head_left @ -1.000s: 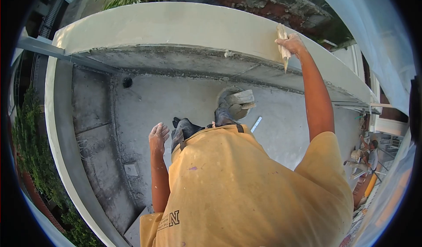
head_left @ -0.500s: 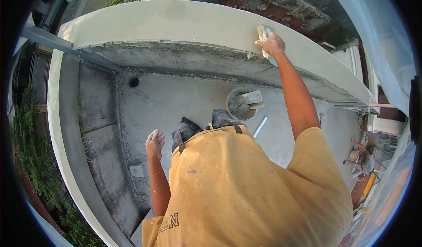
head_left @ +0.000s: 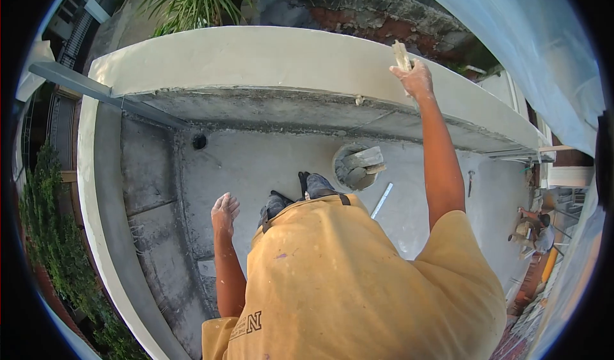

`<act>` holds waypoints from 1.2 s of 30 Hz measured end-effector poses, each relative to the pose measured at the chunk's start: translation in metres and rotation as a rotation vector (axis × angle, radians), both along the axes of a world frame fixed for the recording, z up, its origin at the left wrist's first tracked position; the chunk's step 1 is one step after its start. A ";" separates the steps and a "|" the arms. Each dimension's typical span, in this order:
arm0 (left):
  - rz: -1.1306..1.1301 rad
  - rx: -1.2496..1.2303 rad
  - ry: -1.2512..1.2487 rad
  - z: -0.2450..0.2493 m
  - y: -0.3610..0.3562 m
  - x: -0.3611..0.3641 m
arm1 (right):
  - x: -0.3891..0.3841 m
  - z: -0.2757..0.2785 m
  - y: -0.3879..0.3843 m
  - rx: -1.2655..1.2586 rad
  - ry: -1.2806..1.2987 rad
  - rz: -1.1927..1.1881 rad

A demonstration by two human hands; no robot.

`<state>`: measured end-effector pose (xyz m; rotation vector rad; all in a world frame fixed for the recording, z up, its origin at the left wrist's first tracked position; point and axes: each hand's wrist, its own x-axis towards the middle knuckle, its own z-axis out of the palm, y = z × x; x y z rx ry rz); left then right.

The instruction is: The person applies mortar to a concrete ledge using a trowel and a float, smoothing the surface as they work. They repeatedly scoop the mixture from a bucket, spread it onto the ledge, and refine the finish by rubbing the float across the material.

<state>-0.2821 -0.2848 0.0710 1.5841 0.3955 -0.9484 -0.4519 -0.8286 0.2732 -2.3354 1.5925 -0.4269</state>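
Observation:
My right hand (head_left: 416,80), smeared with pale plaster, is closed around a plastering float (head_left: 401,56) with a light, wood-coloured grip. The float is at the top of the smooth, pale wall (head_left: 256,59), near its outer edge. Most of its flat face is hidden under my hand. My left hand (head_left: 225,214) hangs beside my body over the grey floor, holding nothing, its fingers loosely bent and apart. White residue covers those fingers too.
A round bucket (head_left: 337,165) on the concrete floor holds grey mortar and a pale block-like piece. Beside it lies a long white strip (head_left: 382,200). A metal beam (head_left: 105,91) meets the wall at left. Another person (head_left: 532,231) works at far right, below plastic sheeting (head_left: 511,46).
My right hand has moved right along the wall with the float, which is now turned so its face shows less. The view has tipped slightly upward. My left hand stays by my side.

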 end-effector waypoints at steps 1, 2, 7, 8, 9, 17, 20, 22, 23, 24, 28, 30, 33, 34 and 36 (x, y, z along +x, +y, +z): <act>0.023 0.012 -0.008 0.000 0.002 0.000 | -0.030 -0.031 -0.050 -0.096 0.085 -0.072; 0.032 0.022 -0.001 -0.002 0.003 -0.001 | -0.051 -0.034 -0.080 0.091 0.108 -0.142; 0.070 0.031 0.047 -0.004 -0.004 -0.019 | -0.053 -0.077 -0.111 0.118 0.143 -0.112; 0.067 0.015 0.054 -0.007 -0.004 -0.020 | -0.034 -0.071 -0.094 0.102 0.222 -0.076; 0.085 0.002 0.059 -0.005 -0.007 -0.020 | -0.010 -0.060 -0.071 0.083 0.299 -0.046; 0.114 -0.009 0.053 -0.018 -0.001 0.014 | 0.185 -0.035 0.071 0.251 0.189 0.166; 0.160 -0.020 0.039 -0.011 0.021 0.036 | 0.271 -0.033 0.129 0.297 0.183 0.230; 0.208 -0.002 0.054 -0.012 0.046 0.050 | 0.328 -0.035 0.167 0.240 0.189 0.282; 0.235 0.007 0.056 -0.011 0.060 0.058 | 0.356 -0.033 0.183 0.281 0.171 0.315; 0.251 0.022 0.058 -0.013 0.076 0.065 | 0.384 -0.030 0.201 0.323 0.155 0.350; 0.278 0.079 0.078 -0.028 0.126 0.087 | 0.470 -0.025 0.288 0.335 0.181 0.574; 0.265 0.097 0.096 -0.032 0.146 0.099 | 0.485 -0.020 0.307 0.341 0.137 0.657; 0.274 0.105 0.103 -0.034 0.168 0.118 | 0.473 -0.015 0.279 0.349 -0.027 0.642; 0.266 0.112 0.097 -0.032 0.175 0.123 | 0.454 -0.014 0.257 0.297 -0.105 0.620; 0.269 0.126 0.079 -0.024 0.187 0.137 | 0.415 0.000 0.217 0.121 -0.009 0.484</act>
